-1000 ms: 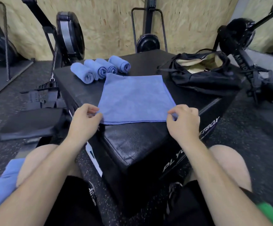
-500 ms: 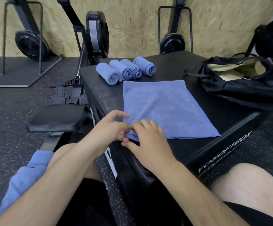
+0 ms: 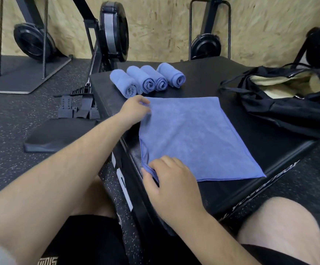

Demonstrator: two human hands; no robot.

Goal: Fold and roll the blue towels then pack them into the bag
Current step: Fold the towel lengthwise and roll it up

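The left hand pinches the far corner of the flat towel; the right hand pinches its near corner on the bench.

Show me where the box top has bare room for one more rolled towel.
On the black box, the bare strip between the four rolled towels and the black bag, beyond the flat towel, is free. The left edge is crowded: both hands, left and right, pinch that towel's corners.

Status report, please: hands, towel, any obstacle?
Left hand pinches flat towel far-left corner; right hand pinches near-left corner. Four rolled towels beside. Bag open, nothing blocking.
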